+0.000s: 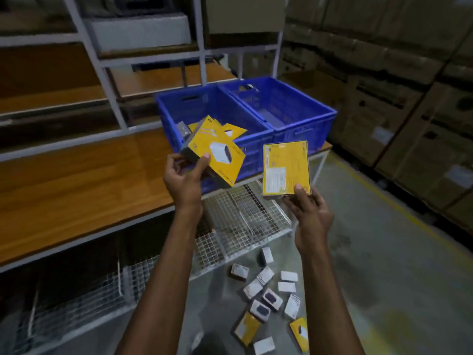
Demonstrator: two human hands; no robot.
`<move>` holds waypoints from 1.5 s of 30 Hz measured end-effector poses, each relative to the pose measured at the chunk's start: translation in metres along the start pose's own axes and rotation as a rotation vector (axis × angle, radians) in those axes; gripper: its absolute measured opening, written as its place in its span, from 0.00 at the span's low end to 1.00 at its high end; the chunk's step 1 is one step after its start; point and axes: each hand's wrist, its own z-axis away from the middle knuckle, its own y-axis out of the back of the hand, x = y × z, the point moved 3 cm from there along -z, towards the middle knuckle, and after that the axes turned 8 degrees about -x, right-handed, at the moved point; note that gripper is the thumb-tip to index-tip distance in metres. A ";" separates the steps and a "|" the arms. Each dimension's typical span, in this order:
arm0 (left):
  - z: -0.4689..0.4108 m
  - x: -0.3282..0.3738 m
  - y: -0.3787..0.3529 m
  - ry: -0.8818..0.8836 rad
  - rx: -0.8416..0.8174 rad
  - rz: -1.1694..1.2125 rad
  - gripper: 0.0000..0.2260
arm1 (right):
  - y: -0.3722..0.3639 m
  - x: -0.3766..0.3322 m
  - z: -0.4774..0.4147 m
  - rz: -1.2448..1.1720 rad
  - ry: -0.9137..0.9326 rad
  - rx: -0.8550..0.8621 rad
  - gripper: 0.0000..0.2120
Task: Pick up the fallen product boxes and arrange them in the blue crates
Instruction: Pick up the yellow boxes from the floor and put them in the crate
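Head view: left grip (185, 180) clasps yellow box stack (217, 152); right grip (311, 211) pinches single box (286, 167).

Dim, even indoor light is filling the scene. The yellow boxes (286, 170) in mid-frame are reading as the brightest surfaces, and the blue crates (304, 116) behind them are showing strong colour. A soft sheen is spreading along the wooden shelf (76, 180) toward its front edge, while the wire mesh (76, 303) beneath that edge is sinking into deep shadow. The small boxes on the floor (268, 295) are casting only faint shadows. The stacked cartons (384, 111) at the right are appearing soft and smeared. Wide-angle distortion is bending the shelf uprights (102, 73) and stretching everything near the corners.
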 end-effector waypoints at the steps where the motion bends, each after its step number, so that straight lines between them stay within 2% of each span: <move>1: -0.008 0.001 0.004 -0.029 0.017 -0.017 0.16 | -0.005 0.001 -0.005 0.009 0.002 -0.009 0.25; 4: -0.037 -0.002 0.002 -0.093 0.058 -0.020 0.17 | -0.020 0.003 -0.021 0.021 0.024 -0.002 0.27; 11: -0.143 -0.034 -0.022 -0.135 0.174 -0.074 0.19 | -0.081 0.022 -0.098 0.098 0.195 0.005 0.20; 17: -0.251 -0.060 -0.037 -0.129 0.121 -0.203 0.20 | -0.151 0.047 -0.180 0.281 0.282 -0.008 0.14; 21: -0.317 -0.064 -0.047 -0.196 0.023 -0.446 0.20 | -0.191 0.062 -0.220 0.606 0.384 0.030 0.15; 26: -0.369 -0.070 -0.066 -0.453 -0.173 -0.920 0.15 | -0.234 0.073 -0.242 1.192 0.799 -0.071 0.23; 29: -0.384 -0.076 -0.078 -0.569 -0.285 -1.206 0.15 | -0.250 0.085 -0.257 1.283 0.911 -0.230 0.22; 32: -0.404 -0.089 -0.083 -0.618 -0.398 -1.358 0.13 | -0.260 0.099 -0.276 1.347 0.952 -0.394 0.20; 35: -0.422 -0.103 -0.088 -0.697 -0.495 -1.499 0.12 | -0.269 0.108 -0.290 1.361 0.961 -0.501 0.18; 38: -0.437 -0.118 -0.089 -0.747 -0.564 -1.583 0.11 | -0.281 0.115 -0.300 1.343 0.931 -0.467 0.09; 40: -0.444 -0.128 -0.088 -0.754 -0.586 -1.635 0.10 | -0.289 0.127 -0.309 1.375 0.835 -0.437 0.09; 41: -0.446 -0.132 -0.086 -0.729 -0.603 -1.655 0.08 | -0.290 0.133 -0.316 1.413 0.714 -0.448 0.12; 43: -0.451 -0.146 -0.082 -0.531 -0.692 -1.725 0.05 | -0.285 0.141 -0.323 1.465 0.419 -0.483 0.16; 45: -0.456 -0.160 -0.074 -0.261 -0.790 -1.775 0.08 | -0.277 0.141 -0.325 1.441 0.244 -0.514 0.16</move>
